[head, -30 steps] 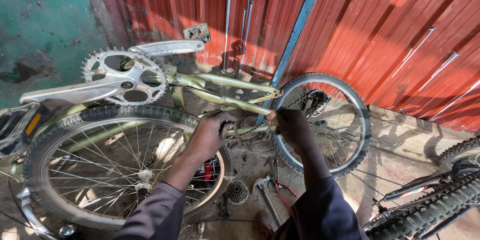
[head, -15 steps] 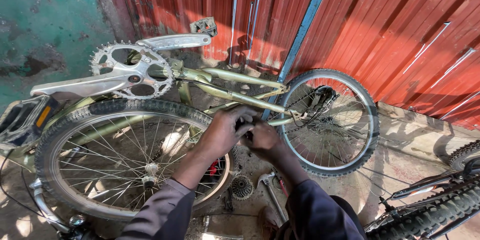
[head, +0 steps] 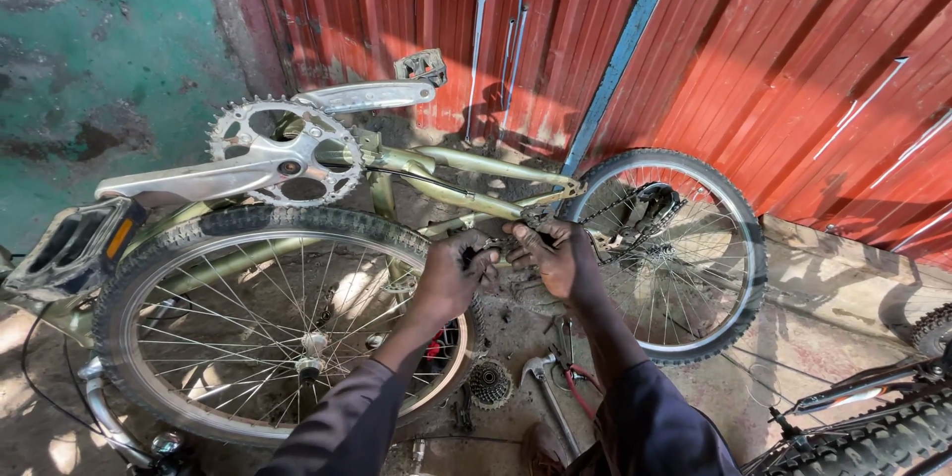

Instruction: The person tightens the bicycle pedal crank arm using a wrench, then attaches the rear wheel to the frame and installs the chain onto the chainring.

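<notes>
Head: front wheel [head: 248, 327] crowds hands.

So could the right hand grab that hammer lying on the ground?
Probably yes. The right hand is at the bike frame, and the hammer lies on the ground just below that forearm, with nothing covering it.

The dirt floor [head: 773, 357] carries an upturned bicycle [head: 397, 198], a sprocket cluster [head: 489, 384] and pliers [head: 570, 362] (red-handled).

Hammer [head: 540, 377], loose sprocket cluster [head: 489, 384], red corrugated wall [head: 793, 59].
</notes>
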